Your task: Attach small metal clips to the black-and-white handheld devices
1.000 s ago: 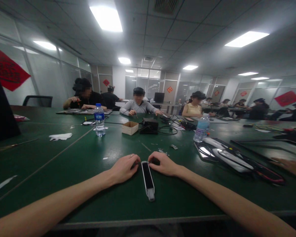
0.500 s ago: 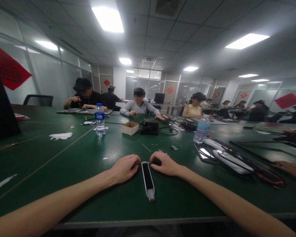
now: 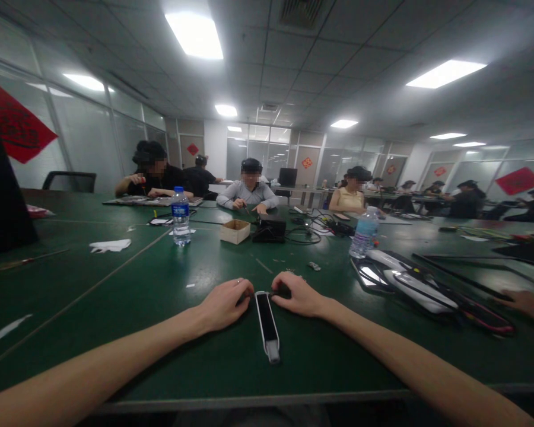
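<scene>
Currently, the slim gadget [image 3: 267, 320] lies between my hands, tip towards me. My left hand [image 3: 223, 303] and right hand [image 3: 301, 295] curl narrowly beside its far end; whether they pinch anything I can't tell. I seem at rest; lifting it would need closed fingers. Beyond my right stands a bottle [image 3: 365, 233]; beyond my left, a second bottle [image 3: 180, 220] and an open box [image 3: 231, 235], contents unclear.

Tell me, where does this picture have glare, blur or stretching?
Head view: the biggest ceiling light is washed out white, the green table shows soft glare; same head view: a co-worker's hand at far right looks blurred, the left red poster stretched, the slim device clearer.
</scene>
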